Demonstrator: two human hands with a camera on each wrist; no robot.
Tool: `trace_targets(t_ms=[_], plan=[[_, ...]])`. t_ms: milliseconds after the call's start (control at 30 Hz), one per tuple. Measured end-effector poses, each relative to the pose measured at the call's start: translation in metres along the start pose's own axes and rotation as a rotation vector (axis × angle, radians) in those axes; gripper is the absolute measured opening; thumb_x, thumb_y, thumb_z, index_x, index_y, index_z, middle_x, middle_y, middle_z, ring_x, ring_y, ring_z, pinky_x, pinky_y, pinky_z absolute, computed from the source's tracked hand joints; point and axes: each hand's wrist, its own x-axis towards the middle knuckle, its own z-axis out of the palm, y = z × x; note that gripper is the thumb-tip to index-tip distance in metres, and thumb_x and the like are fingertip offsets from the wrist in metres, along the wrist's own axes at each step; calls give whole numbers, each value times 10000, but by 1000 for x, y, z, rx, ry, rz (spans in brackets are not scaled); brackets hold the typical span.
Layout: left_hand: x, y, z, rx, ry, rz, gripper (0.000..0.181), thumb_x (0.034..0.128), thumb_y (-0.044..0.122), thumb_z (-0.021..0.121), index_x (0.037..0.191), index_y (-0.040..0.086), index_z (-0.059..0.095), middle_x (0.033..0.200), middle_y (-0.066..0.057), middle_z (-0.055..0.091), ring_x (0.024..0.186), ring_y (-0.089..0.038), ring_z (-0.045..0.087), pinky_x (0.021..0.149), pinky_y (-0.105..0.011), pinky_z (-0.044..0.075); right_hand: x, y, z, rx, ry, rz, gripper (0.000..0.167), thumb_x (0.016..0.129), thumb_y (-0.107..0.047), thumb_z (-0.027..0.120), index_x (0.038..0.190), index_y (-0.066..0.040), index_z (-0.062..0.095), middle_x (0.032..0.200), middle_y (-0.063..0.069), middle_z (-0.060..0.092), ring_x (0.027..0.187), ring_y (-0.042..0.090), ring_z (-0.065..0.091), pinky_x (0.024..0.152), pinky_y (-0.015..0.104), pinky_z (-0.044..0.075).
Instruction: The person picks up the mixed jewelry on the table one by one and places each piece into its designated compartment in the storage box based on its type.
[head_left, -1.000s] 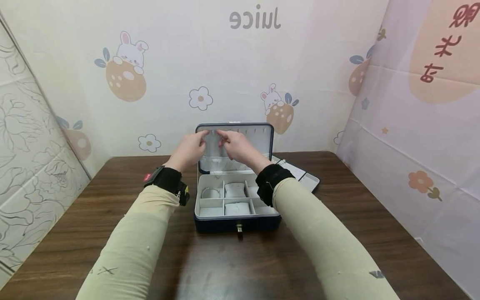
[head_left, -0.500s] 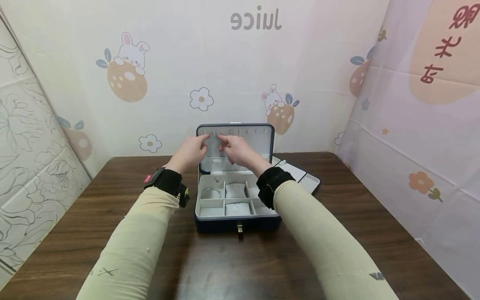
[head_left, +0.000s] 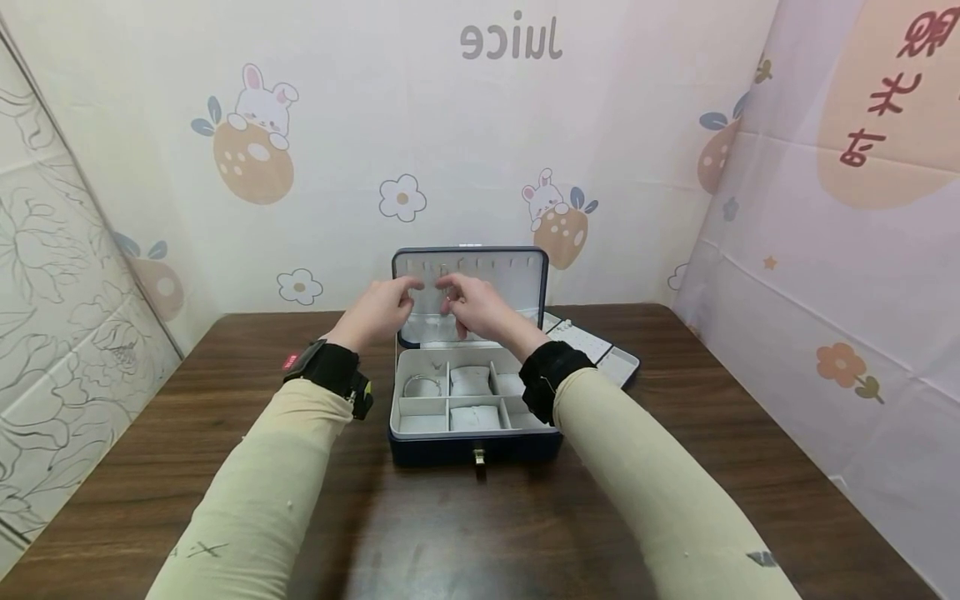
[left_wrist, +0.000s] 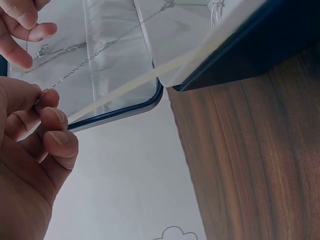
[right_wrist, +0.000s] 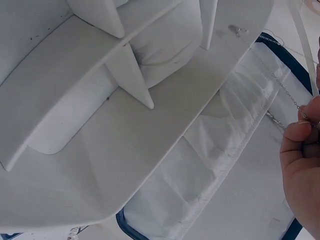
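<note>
A navy jewelry box point(head_left: 423, 452) stands open, its pale lid lining point(head_left: 510, 287) fitted with a row of hooks. In front of the lid, my left hand point(head_left: 378, 310) and right hand point(head_left: 483, 308) face each other, fingers bent. A thin silver necklace point(left_wrist: 111, 45) hangs between them. Seen from the left wrist, my left fingertips point(left_wrist: 56, 117) pinch one end. The right wrist view has my right thumb and fingers pinching the chain too, with a pendant point(right_wrist: 238, 31) dangling at its low point. A second necklace point(left_wrist: 60, 52) lies against the lid lining.
White dividers split the box; a bangle point(head_left: 439, 386) and two cushions point(head_left: 470, 381) sit in compartments. Behind the box at right lies a pale tray point(head_left: 621, 364) with small jewelry. A brass clasp point(head_left: 479, 457) is at the front. Patterned cloth point(head_left: 337, 150) hangs behind the wooden table point(head_left: 225, 417).
Both hands have come down slightly from the hooks, and their fingers are more bent. The box and tray stay where they were.
</note>
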Motion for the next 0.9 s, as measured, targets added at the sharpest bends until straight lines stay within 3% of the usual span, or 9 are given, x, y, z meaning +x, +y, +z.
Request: trace_targets(t_ms=[100, 200, 533, 767, 900], plan=[[-1, -1, 1, -15, 7, 7, 350, 1040, 54, 488, 1382, 30, 557, 844, -107, 592, 600, -179, 460, 598, -315, 400, -2, 2, 1, 76, 10, 10, 384, 1045, -7, 443, 1422, -76, 448, 1088, 162, 700, 589, 203, 589, 651, 312, 448], [-1, -2, 1, -35, 18, 8, 339, 1033, 53, 497, 1371, 29, 507, 853, -98, 619, 642, -196, 511, 613, -325, 426, -4, 3, 2, 115, 5, 13, 360, 1038, 2, 448, 1394, -52, 442, 1066, 195, 707, 609, 221, 604, 655, 312, 451], [-3, 2, 3, -73, -40, -12, 362, 1017, 62, 583, 1366, 15, 499, 1010, -138, 725, 788, -231, 657, 696, -347, 524, -6, 5, 4, 16, -82, -1, 361, 1047, -23, 485, 1401, 3, 552, 1000, 176, 731, 677, 219, 655, 632, 276, 441], [-5, 6, 4, -131, -75, -16, 325, 1017, 57, 599, 1332, 0, 541, 987, -136, 767, 671, -227, 700, 597, -288, 511, -8, 6, 7, -7, -119, -11, 310, 1056, -51, 498, 1341, 4, 606, 951, 139, 725, 732, 204, 667, 701, 292, 484], [-5, 8, 5, -124, -69, -3, 266, 1017, 76, 609, 1269, -9, 604, 980, -134, 775, 641, -165, 697, 587, -268, 489, -9, 6, 10, -26, -123, -17, 294, 1054, -62, 514, 1312, -21, 648, 908, 113, 724, 783, 293, 698, 656, 259, 477]])
